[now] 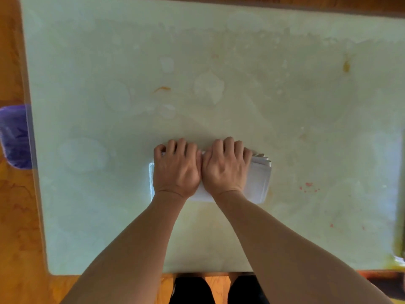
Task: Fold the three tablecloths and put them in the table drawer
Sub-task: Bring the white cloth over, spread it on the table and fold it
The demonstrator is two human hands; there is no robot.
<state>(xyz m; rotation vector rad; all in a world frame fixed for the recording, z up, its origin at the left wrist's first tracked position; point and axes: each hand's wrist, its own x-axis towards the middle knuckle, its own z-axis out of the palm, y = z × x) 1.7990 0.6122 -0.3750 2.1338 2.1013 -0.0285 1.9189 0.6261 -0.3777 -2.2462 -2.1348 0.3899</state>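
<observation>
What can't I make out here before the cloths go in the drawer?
- Head view: the hands, left and right, cover most of the folded white cloth; how many cloths are stacked is unclear.
- The drawer is not visible.
- The purple object is cut off by the left edge and blurred.

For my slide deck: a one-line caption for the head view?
Both hands, left and right, grip a folded white cloth on a pale table.

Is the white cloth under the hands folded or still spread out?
Folded: the white cloth is a compact bundle with stacked layers showing at its right end, both hands on it.
</observation>
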